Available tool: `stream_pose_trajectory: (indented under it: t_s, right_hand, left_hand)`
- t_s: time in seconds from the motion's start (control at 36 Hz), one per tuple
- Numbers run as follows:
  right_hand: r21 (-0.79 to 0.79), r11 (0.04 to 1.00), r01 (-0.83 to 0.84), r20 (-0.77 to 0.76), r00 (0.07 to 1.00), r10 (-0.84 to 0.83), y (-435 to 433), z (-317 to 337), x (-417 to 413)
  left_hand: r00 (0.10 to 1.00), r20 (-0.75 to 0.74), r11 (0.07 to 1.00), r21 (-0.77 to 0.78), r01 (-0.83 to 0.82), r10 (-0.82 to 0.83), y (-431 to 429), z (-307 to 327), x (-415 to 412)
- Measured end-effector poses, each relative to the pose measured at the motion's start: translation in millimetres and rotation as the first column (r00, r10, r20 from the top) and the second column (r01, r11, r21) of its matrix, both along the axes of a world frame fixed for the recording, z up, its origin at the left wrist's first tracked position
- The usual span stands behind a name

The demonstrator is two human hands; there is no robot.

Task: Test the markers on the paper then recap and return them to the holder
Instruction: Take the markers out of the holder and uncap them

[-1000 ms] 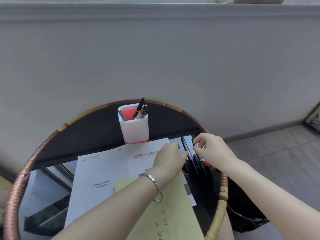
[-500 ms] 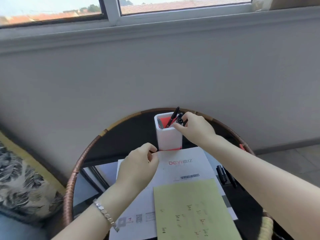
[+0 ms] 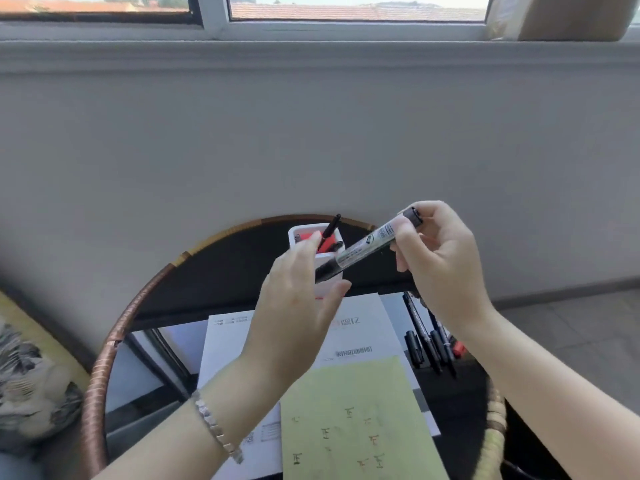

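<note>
A marker [image 3: 363, 249] is held near its upper right end by the right hand [image 3: 446, 268]. The thumb and fingers are curled closely round the barrel, just below the dark end piece. The marker is kept in the air, a little right of the centre of the frame. It is tilted, with one end to the upper right and the other to the lower left.

The lower end is met by the left hand [image 3: 298, 306], which is spread wide, the fingers almost straight and the thumb set apart. The end lies between thumb and fingers, but it cannot be told whether the palm is touched.

Behind the left hand a white holder [image 3: 306, 229] with a red inside is seen, partly hidden by the fingers. A standing marker [image 3: 333, 226] leans out of it.

In the lower centre a green paper [image 3: 353, 393] with small dark marks is laid on a white printed sheet [image 3: 235, 344]. Just right of this sheet, below the right wrist, some loose markers [image 3: 426, 341] are placed side by side; a red part is seen among them.

All of this is carried by a round dark table [image 3: 242, 271] with a woven rim. A metal bracelet [image 3: 216, 427] is worn on the left wrist. A patterned cushion [image 3: 27, 382] is seen at the lower left, and a window [image 3: 346, 8] along the top.
</note>
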State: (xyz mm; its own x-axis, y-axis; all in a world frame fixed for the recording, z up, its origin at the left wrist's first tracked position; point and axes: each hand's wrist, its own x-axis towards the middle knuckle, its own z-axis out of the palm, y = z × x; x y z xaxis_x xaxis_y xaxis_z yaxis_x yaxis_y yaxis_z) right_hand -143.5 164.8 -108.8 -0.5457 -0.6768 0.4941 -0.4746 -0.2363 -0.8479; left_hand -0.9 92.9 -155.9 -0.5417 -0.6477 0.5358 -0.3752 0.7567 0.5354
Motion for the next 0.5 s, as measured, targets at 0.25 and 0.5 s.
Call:
stream_pose_trajectory:
  t_s: [0.25, 0.5]
  right_hand:
    - [0.021, 0.999, -0.031, 0.453, 0.891, 0.018, 31.9, -34.1, 10.0]
    - [0.208, 0.949, -0.236, 0.503, 0.858, 0.104, 27.6, -50.5, 24.1]
  left_hand:
    - [0.975, 0.146, 0.986, 0.022, 0.164, -0.165, 29.9, -15.8, -12.0]
    - [0.958, 0.228, 0.985, 0.038, 0.170, -0.174, 33.7, -29.9, -6.6]
